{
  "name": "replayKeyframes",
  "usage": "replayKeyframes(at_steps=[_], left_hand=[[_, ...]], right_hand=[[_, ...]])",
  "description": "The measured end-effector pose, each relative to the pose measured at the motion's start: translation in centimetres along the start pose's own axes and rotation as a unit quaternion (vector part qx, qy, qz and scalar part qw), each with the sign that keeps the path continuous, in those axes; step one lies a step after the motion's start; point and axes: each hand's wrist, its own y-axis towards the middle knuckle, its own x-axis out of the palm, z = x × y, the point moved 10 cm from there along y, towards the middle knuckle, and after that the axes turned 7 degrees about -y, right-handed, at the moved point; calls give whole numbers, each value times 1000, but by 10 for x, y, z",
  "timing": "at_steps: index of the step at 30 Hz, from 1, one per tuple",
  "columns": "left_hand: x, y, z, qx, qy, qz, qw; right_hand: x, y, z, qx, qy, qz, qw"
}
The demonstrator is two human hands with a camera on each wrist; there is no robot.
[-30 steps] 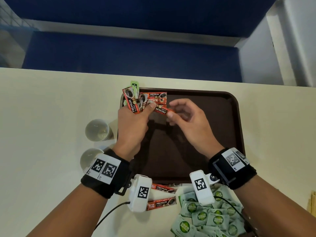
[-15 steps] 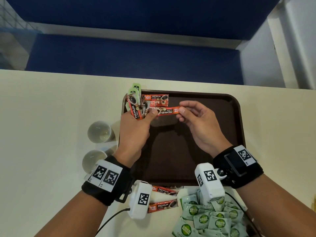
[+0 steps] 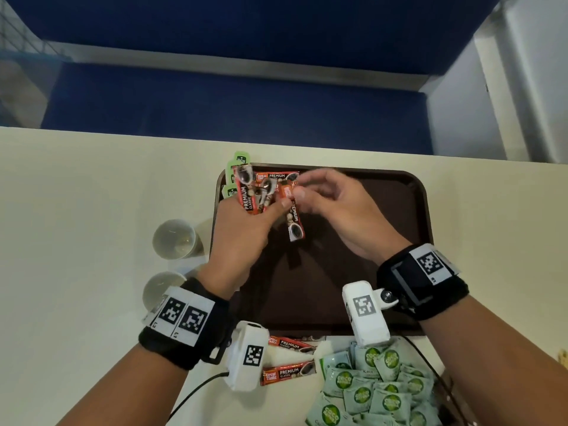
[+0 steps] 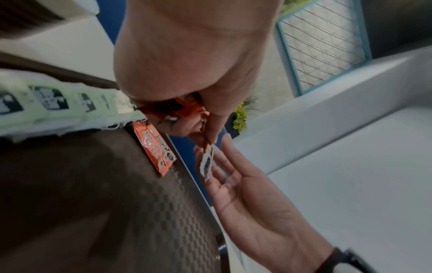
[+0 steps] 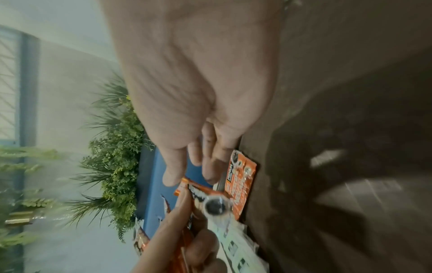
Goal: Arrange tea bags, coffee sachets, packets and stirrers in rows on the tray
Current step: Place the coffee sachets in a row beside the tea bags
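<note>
Sachet point(image 3: 294, 224) now vertical, previously crosswise, in left fingers point(image 3: 278, 207) beside "PREMIUM CLASSIC" bundle point(image 3: 247, 199); right fingers point(image 3: 322, 179) slack

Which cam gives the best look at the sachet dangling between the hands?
Head view: the dangling sachet shows most of its printed length over the tray, pinched by the left hand. Left wrist sees it only edge-on; right wrist catches a blurred part, partly behind the left thumb.

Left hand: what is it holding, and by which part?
The left hand pinches a fan of coffee sachets at their lower ends, thumb on top.
</note>
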Motion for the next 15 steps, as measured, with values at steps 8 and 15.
replayKeyframes(at_steps=[8,15], left_hand=[[-21,-10,-19,-9,13,90,996],[-40,-24,-31,-16,33,122,992]], right_hand=[[-1,3,19,-3,-112,35,993],[45,29,11,-98,-415,-15,905]])
